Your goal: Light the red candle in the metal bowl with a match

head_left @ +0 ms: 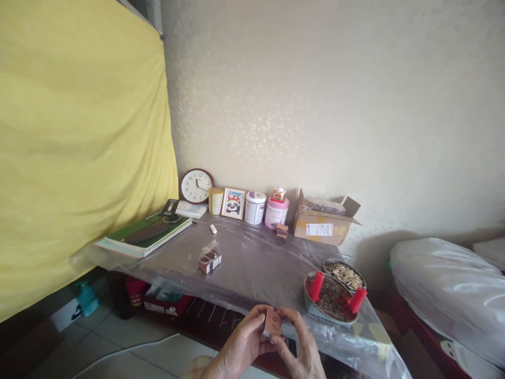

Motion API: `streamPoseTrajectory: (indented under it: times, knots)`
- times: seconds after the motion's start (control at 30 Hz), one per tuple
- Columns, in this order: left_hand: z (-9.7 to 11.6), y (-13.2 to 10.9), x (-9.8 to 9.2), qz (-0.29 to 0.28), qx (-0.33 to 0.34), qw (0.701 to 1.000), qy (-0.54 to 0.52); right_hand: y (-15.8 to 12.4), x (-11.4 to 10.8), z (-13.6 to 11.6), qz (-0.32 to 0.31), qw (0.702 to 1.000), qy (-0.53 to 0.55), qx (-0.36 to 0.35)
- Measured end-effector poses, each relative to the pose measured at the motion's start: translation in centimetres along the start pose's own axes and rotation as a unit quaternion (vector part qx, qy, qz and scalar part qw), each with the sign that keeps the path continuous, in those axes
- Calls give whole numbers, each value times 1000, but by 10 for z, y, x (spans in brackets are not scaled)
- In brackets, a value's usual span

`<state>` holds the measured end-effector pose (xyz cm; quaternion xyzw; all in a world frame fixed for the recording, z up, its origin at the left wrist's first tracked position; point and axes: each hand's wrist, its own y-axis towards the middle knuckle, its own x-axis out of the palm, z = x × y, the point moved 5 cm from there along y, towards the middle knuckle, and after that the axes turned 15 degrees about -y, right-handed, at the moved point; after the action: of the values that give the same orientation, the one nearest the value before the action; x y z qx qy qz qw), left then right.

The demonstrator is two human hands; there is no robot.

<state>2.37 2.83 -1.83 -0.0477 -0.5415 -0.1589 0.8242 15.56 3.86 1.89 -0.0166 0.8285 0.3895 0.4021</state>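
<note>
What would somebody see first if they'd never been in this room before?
Probably the big bright yellow cloth hanging down the left side. Next might come the smiling panda picture at the back of the table, near the round clock on its left. Down in front, the left hand and right hand hold a small box between them.

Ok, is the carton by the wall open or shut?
Open: the carton's flaps stand raised, and something wrapped in clear plastic shows inside.
</note>
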Motion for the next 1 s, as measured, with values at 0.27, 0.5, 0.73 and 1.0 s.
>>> streamPoseTrajectory:
  times: [0.27,0.5,0.73,1.0]
  knots:
    - [7,3,-6,12,78,982,169,4,-3,10,1,999,13,51]
    - [12,0,-6,49,100,985,130,0,5,25,-27,969,198,147]
    - [12,0,-9,51,85,993,59,-1,11,43,13,889,374,265]
    - [11,-1,-6,58,77,992,76,-2,3,36,56,913,311,257]
